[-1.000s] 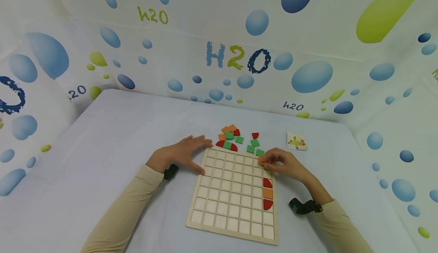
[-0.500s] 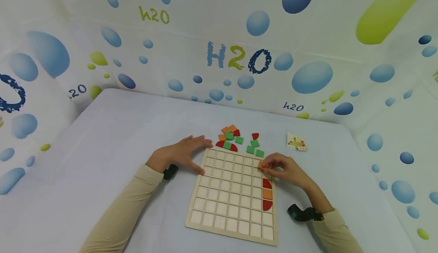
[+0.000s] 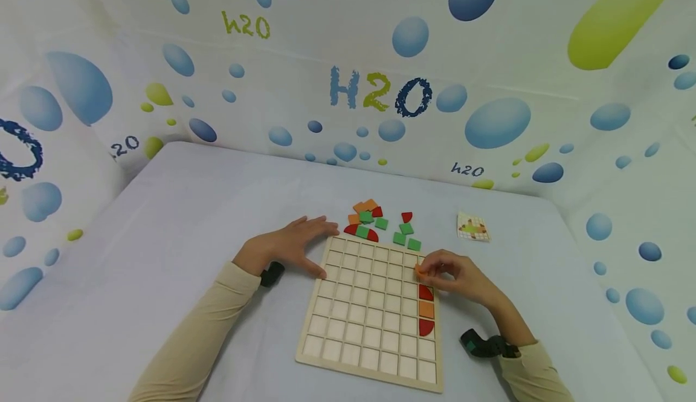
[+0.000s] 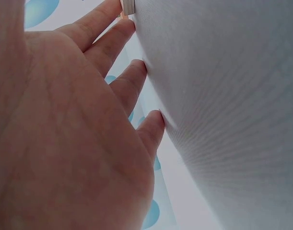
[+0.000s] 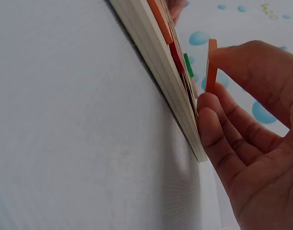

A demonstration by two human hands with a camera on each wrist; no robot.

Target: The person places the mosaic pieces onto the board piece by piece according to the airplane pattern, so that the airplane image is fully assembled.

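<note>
A square wooden grid board [image 3: 370, 376] lies on the table. Down its right column run a red quarter-round tile [image 3: 426, 292], an orange square tile [image 3: 426, 310] and another red tile [image 3: 426, 327]. My right hand [image 3: 459, 275] pinches an orange tile [image 5: 211, 67] between thumb and fingers, just above that column's upper cells. In the right wrist view its other fingers touch the board's edge. With fingers spread, my left hand [image 3: 290, 246] rests at the board's upper left corner. The left wrist view shows its fingertips [image 4: 156, 117] on the tablecloth.
Behind the board lie loose tiles: several green squares [image 3: 399, 238], orange squares [image 3: 371, 204] and red pieces [image 3: 407, 216]. A small pattern card [image 3: 472, 226] lies at the back right. A printed curtain [image 3: 304, 87] stands behind the table.
My right hand has moved down along the right column, toward me, with the orange tile still pinched. The left hand stays in place at the corner.
</note>
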